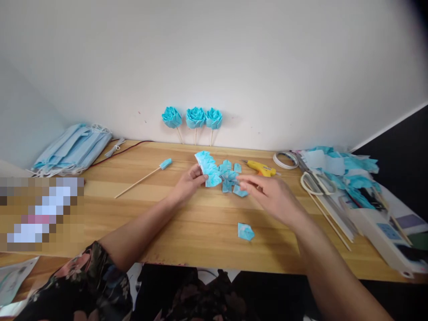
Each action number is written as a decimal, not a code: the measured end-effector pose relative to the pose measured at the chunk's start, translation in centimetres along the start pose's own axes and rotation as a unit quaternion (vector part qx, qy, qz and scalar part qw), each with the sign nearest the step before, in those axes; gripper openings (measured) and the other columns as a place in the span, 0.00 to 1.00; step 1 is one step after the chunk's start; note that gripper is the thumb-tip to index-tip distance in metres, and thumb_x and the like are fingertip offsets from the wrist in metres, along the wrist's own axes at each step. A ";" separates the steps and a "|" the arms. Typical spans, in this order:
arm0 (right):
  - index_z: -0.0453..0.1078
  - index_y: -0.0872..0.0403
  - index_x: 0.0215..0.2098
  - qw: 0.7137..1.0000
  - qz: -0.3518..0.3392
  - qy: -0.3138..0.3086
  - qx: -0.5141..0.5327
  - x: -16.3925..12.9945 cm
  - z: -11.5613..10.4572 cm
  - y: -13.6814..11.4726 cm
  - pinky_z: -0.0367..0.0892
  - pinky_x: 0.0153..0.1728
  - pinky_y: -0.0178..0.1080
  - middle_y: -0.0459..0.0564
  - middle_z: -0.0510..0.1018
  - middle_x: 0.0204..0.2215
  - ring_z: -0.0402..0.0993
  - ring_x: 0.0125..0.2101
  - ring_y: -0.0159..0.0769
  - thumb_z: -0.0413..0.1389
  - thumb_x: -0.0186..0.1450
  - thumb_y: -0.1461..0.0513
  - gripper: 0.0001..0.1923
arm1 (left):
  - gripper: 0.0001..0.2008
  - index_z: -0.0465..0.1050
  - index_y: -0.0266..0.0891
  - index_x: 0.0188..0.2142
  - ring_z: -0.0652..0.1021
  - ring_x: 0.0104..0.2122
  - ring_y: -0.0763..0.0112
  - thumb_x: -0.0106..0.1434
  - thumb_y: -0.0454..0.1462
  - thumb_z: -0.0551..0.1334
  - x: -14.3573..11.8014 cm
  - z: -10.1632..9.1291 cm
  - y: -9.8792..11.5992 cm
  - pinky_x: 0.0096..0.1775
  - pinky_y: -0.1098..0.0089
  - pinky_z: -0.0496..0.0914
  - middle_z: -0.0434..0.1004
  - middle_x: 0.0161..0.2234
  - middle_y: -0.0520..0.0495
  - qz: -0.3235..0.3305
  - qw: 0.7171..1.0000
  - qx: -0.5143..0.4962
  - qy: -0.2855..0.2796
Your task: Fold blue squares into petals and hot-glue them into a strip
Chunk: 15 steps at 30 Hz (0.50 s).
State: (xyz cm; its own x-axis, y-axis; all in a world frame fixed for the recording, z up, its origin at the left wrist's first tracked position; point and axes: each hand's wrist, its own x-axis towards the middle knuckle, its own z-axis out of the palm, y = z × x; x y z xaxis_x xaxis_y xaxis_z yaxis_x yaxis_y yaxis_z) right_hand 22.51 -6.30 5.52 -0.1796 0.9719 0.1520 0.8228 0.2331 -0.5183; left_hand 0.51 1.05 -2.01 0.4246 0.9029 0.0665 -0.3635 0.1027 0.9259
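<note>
My left hand [192, 180] pinches a fanned stack of blue folded petals [207, 169] above the middle of the table. Just to its right, my right hand [262, 189] has thumb and forefinger closed at a blue petal [230, 178] among several loose ones; the fingertips partly hide it. One more folded petal [245, 232] lies apart, nearer the front edge. Behind the right hand is a yellow glue gun [261, 168]. Left of my left hand, a wooden stick [137, 183] with a blue wrapped tip [166, 163] lies on the table.
Three blue flowers on sticks [195, 117] lean on the back wall. A pile of face masks [73, 149] is at the left. White-handled scissors [319, 183], a tape roll [285, 159], blue fabric scraps [354, 178] and a white box [377, 236] crowd the right side.
</note>
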 end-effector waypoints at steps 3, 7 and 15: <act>0.76 0.45 0.45 0.996 0.009 -0.049 -0.073 -2.2 -0.8 0.5 0.69 0.33 0.39 0.46 0.83 0.39 0.79 0.36 0.41 0.50 0.66 0.55 0.15 | 0.15 0.73 0.37 0.42 0.77 0.34 0.69 0.55 0.37 0.66 -0.1 0.2 0.2 0.37 0.69 0.68 0.78 0.37 0.45 -0.006 1.000 -0.006 0.013; 0.76 0.48 0.45 0.990 0.073 0.053 -0.109 -4.3 -2.0 3.6 0.69 0.36 0.41 0.48 0.82 0.41 0.78 0.38 0.43 0.48 0.67 0.54 0.17 | 0.11 0.75 0.35 0.36 0.76 0.31 0.72 0.54 0.38 0.67 -0.3 0.5 0.5 0.37 0.69 0.68 0.78 0.33 0.47 -0.024 0.999 -0.027 0.014; 0.75 0.51 0.25 0.958 0.192 0.090 -0.194 -3.0 -2.4 9.6 0.55 0.22 0.37 0.52 0.78 0.21 0.71 0.21 0.40 0.47 0.66 0.50 0.22 | 0.10 0.74 0.33 0.33 0.76 0.29 0.73 0.52 0.36 0.68 -0.3 0.5 0.8 0.36 0.70 0.69 0.78 0.31 0.47 -0.039 0.996 -0.072 0.029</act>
State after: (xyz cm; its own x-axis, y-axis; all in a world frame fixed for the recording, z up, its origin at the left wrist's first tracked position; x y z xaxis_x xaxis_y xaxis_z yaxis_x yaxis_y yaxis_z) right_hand 32.23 -7.08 2.07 0.2430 0.9544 0.1733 0.9545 -0.2035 -0.2179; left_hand 0.55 0.69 -1.09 0.4084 0.9123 -0.0289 -0.4491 0.2284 0.8638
